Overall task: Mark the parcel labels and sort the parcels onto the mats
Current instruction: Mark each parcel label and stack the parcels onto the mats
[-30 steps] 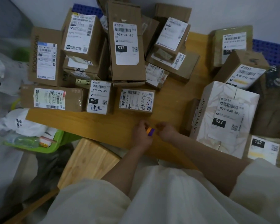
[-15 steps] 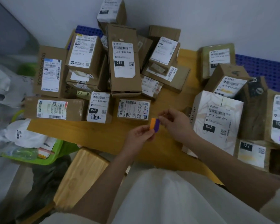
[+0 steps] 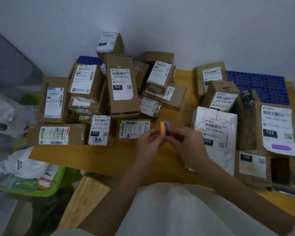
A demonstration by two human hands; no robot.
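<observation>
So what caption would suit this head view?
Both hands, left hand and right hand, pinch orange-and-purple sticker strips above labelled parcels.

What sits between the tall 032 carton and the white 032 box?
Head view: small labelled parcels, bare wooden tabletop, and nearer, sticker strips held by both hands.

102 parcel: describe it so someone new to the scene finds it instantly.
Start at the blue mat by the wall on the right. Just in front of it, at the far right edge, lies the 102 parcel. Its white label alone carries a purple strip.
</observation>
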